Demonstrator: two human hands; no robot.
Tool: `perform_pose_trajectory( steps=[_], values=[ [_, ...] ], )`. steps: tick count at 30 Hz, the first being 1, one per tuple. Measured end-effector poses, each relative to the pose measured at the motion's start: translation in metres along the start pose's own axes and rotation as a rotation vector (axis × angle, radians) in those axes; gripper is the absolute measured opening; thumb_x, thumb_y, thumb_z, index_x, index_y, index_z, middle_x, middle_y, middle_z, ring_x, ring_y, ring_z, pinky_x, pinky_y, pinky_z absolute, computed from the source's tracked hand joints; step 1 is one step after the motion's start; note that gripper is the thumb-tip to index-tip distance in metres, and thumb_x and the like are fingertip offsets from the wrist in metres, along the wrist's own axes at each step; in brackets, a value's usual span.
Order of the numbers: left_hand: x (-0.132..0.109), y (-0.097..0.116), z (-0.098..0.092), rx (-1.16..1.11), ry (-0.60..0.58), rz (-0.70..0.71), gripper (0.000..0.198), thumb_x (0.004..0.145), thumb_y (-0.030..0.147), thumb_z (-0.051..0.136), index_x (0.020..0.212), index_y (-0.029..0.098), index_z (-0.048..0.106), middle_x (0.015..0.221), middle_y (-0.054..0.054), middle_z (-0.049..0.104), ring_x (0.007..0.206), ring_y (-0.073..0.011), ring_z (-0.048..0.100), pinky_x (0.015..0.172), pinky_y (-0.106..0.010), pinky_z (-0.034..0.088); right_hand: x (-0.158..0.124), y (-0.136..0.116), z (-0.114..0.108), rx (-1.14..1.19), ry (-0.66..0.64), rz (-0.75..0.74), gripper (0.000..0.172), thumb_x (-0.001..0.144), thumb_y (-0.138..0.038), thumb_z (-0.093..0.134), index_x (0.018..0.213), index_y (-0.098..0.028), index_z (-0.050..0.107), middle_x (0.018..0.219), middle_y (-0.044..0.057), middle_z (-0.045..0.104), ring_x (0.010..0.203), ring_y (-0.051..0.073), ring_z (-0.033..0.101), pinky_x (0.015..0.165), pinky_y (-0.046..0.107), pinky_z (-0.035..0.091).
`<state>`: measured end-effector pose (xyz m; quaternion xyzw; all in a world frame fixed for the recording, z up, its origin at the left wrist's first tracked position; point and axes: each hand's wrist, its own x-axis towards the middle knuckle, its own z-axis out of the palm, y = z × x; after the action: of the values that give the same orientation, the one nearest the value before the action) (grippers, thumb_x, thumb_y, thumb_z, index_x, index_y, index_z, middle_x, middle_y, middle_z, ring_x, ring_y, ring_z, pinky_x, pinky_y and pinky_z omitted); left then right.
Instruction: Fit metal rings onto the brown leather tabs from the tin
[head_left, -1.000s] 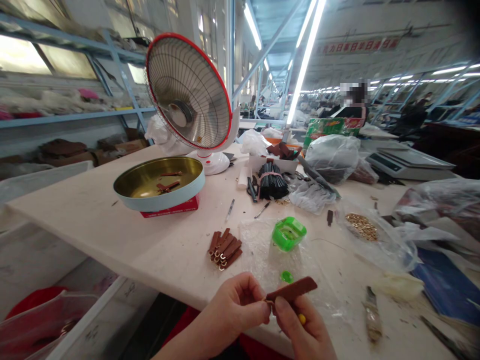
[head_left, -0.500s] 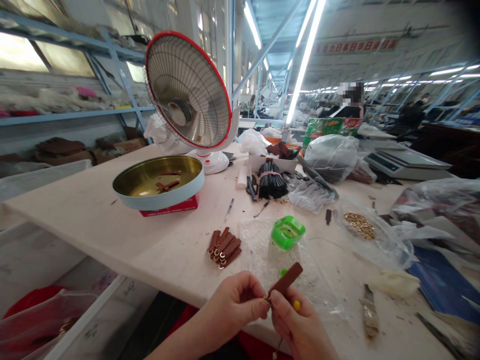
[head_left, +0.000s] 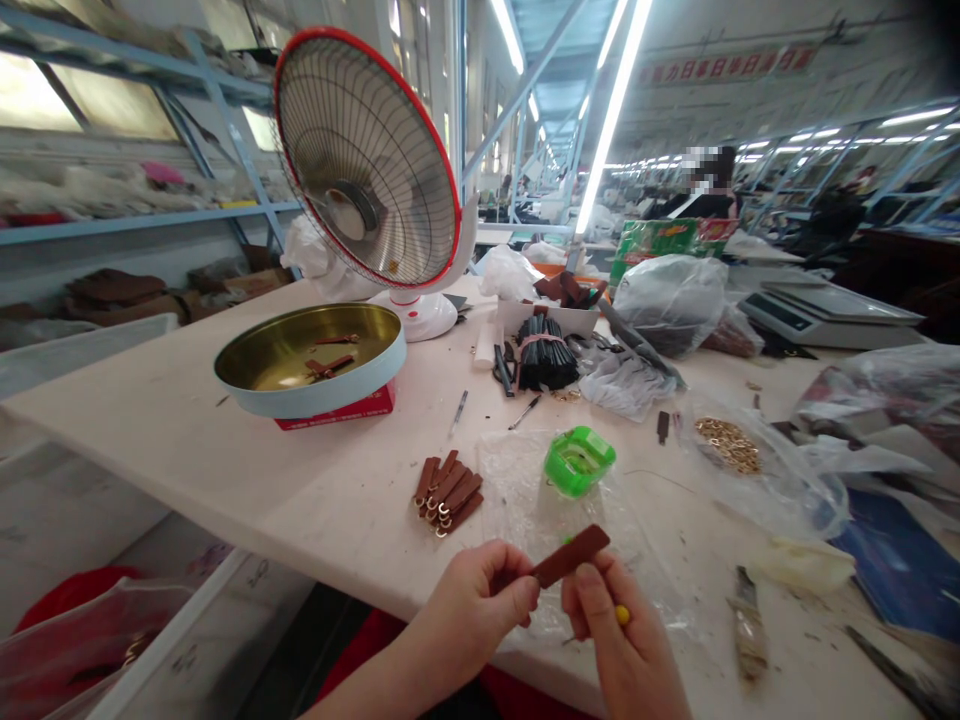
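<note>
My left hand [head_left: 487, 598] pinches one end of a flat brown leather strap [head_left: 574, 556], which points up and to the right. My right hand [head_left: 626, 625] is closed around a thin tool with a yellow end [head_left: 622, 615]; a slim metal tip juts out on its left side. The right thumb lies close against the strap's lower edge, and whether it touches is unclear. Left of the hands lies a pile of brown leather straps with gold rings [head_left: 448, 492]. A bright green plastic container [head_left: 577, 462] stands beyond the hands on a clear plastic sheet [head_left: 504, 462].
At the left, a round gold-lined tin [head_left: 300, 400] holding brown straps rests on a red box [head_left: 337, 408], before a red-rimmed heater [head_left: 367, 170]. Gold rings [head_left: 727, 445] lie in a plastic bag at right. A wrapped blade [head_left: 748, 630], scissors [head_left: 892, 670] and a scale [head_left: 832, 310] are also there.
My right hand has shifted right and away from my left, its thumb off the strap's lower end. The strap has tilted flatter, with its end still in my left fingers.
</note>
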<state>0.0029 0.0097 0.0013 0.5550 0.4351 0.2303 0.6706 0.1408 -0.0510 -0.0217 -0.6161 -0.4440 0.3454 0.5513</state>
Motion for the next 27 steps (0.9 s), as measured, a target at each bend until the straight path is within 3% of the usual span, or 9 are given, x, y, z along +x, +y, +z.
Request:
perform_pose_trajectory(
  steps=[4, 8, 13, 19, 22, 27],
  values=[
    [0.009, -0.001, 0.0, -0.018, -0.02, -0.004, 0.01, 0.066, 0.025, 0.052, 0.067, 0.015, 0.048, 0.059, 0.004, 0.048, 0.056, -0.0091, 0.043, 0.056, -0.023, 0.034, 0.015, 0.012, -0.032, -0.085, 0.169, -0.003, 0.039, 0.089, -0.055, 0.038, 0.095, -0.02, 0.055, 0.067, 0.0, 0.059, 0.068, 0.018, 0.053, 0.06, 0.026, 0.044],
    [0.021, -0.003, 0.002, 0.018, -0.008, -0.019, 0.013, 0.069, 0.029, 0.049, 0.067, 0.017, 0.044, 0.057, 0.005, 0.045, 0.055, -0.0092, 0.043, 0.057, -0.024, 0.036, 0.026, 0.024, -0.049, -0.143, 0.332, 0.032, 0.044, 0.088, -0.059, 0.036, 0.088, -0.019, 0.054, 0.056, -0.002, 0.055, 0.06, 0.017, 0.051, 0.06, 0.028, 0.042],
    [0.034, -0.005, 0.005, 0.047, 0.016, -0.027, 0.016, 0.069, 0.032, 0.049, 0.066, 0.017, 0.043, 0.057, 0.005, 0.045, 0.055, -0.0094, 0.043, 0.057, -0.024, 0.036, 0.04, 0.041, -0.044, -0.139, 0.479, 0.036, 0.043, 0.084, -0.06, 0.043, 0.089, -0.019, 0.055, 0.059, -0.002, 0.056, 0.057, 0.017, 0.051, 0.059, 0.029, 0.04],
    [0.043, -0.008, 0.008, -0.013, 0.085, -0.07, 0.013, 0.065, 0.028, 0.05, 0.063, 0.017, 0.043, 0.052, 0.006, 0.045, 0.05, -0.008, 0.042, 0.055, -0.023, 0.035, 0.048, 0.066, -0.034, -0.091, 0.429, 0.035, 0.037, 0.086, -0.054, 0.047, 0.087, -0.018, 0.054, 0.062, -0.002, 0.055, 0.061, 0.017, 0.051, 0.063, 0.03, 0.039],
    [0.046, -0.012, 0.009, -0.038, 0.119, -0.104, 0.013, 0.063, 0.028, 0.052, 0.063, 0.017, 0.045, 0.051, 0.006, 0.047, 0.048, -0.0076, 0.042, 0.054, -0.023, 0.035, 0.041, 0.058, -0.038, -0.013, 0.453, 0.059, 0.036, 0.086, -0.053, 0.047, 0.089, -0.018, 0.054, 0.064, -0.002, 0.055, 0.063, 0.017, 0.051, 0.062, 0.03, 0.039],
    [0.042, -0.011, 0.017, -0.07, 0.027, -0.118, 0.02, 0.062, 0.033, 0.058, 0.067, 0.015, 0.05, 0.055, 0.003, 0.053, 0.051, -0.0087, 0.047, 0.055, -0.023, 0.036, 0.025, 0.008, -0.044, 0.435, 0.54, 0.004, 0.033, 0.079, -0.054, 0.059, 0.079, -0.02, 0.058, 0.052, -0.005, 0.051, 0.05, 0.01, 0.041, 0.05, 0.022, 0.033]
  ],
)
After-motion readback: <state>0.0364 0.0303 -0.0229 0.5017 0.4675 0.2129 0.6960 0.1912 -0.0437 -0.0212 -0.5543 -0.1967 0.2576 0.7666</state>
